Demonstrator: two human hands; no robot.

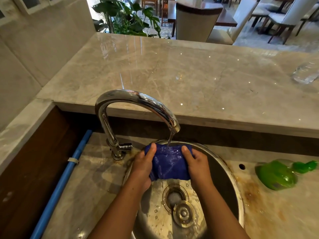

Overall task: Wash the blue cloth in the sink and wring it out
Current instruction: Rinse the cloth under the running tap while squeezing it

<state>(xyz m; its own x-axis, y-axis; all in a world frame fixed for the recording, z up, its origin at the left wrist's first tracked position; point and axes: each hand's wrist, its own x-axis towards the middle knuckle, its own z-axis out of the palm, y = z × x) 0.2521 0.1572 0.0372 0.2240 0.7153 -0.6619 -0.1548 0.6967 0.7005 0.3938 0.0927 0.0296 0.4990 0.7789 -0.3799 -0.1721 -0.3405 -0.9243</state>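
Observation:
The wet blue cloth (168, 162) is bunched up and held over the round steel sink (224, 171), right under the chrome tap (136, 100). A thin stream of water runs from the spout onto the cloth's top. My left hand (142, 167) grips the cloth's left end, thumb on top. My right hand (196, 163) grips its right end the same way. Water drips from the cloth into the basin.
The drain (174, 197) is open, its metal stopper (183, 213) lying beside it. A green soap bottle (279, 175) lies on the stained counter at right. A clear glass (305, 73) sits on the raised marble ledge. A blue pipe (63, 180) runs along the left.

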